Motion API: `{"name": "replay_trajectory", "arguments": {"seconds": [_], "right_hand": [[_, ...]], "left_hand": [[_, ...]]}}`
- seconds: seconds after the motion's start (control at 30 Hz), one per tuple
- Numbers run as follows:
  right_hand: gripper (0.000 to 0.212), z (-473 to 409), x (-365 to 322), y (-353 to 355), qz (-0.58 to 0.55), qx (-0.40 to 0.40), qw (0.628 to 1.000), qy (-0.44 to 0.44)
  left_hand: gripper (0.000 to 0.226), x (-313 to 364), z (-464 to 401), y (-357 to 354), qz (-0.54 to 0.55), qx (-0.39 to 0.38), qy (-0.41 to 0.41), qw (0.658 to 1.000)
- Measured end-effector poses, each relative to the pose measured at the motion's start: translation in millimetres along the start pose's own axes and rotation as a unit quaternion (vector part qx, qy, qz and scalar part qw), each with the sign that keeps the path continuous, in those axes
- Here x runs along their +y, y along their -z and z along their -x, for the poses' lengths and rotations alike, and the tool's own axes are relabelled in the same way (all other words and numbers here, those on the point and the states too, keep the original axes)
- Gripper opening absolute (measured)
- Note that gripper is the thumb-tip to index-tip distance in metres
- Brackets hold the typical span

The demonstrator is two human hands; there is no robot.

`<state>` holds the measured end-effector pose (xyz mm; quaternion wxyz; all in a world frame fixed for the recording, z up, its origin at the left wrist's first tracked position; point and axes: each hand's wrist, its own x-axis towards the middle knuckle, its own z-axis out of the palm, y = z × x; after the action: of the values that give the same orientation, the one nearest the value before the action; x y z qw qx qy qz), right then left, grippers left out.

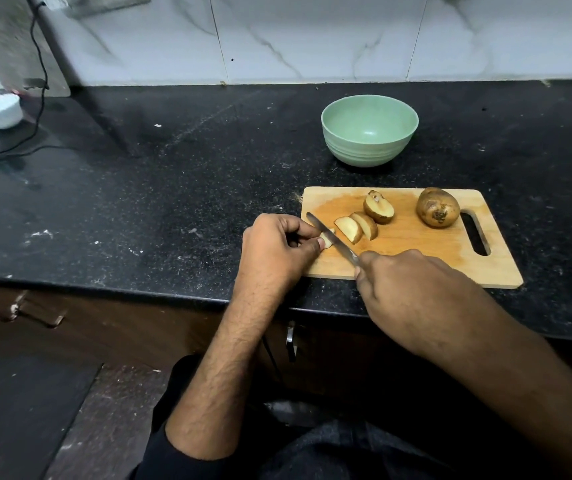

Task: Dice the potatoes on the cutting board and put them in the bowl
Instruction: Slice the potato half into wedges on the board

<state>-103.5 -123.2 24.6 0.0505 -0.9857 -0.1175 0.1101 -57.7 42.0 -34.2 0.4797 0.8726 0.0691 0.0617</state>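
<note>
Fingers of left hand (277, 249) pinching potato piece (326, 240), right hand (412, 289) gripping knife (333, 241) across it

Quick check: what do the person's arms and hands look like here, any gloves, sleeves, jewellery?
Both bare: no gloves, rings or watch visible on the left hand or right hand. Forearms are uncovered; a dark sleeve is pushed up near the left elbow. The right arm's sleeve is out of frame.

Home kitchen: black counter (173, 188), marble-tiled wall (312, 36).
</note>
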Motion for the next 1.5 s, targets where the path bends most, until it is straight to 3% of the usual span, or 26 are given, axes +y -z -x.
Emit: {"name": "replay_trajectory", "arguments": {"seconds": [0.47, 1.07, 1.5], "right_hand": [[0.031, 3.5, 0.2, 6.5, 0.019, -0.019, 1.0, 0.013], [0.023, 32.8, 39.7, -0.8, -0.032, -0.086, 0.996, 0.017], [0.029, 41.0, 27.6, -1.4, -0.059, 0.008, 0.998, -0.002]], "left_hand": [[0.011, 19.1, -6.8, -1.0, -0.137, -0.019, 0.032, 0.99], [0.011, 12.5, -2.0, -0.6, -0.094, 0.004, 0.036, 0.995], [0.005, -5.1, 9.8, 0.7, -0.014, 0.032, -0.022, 0.999]]}}
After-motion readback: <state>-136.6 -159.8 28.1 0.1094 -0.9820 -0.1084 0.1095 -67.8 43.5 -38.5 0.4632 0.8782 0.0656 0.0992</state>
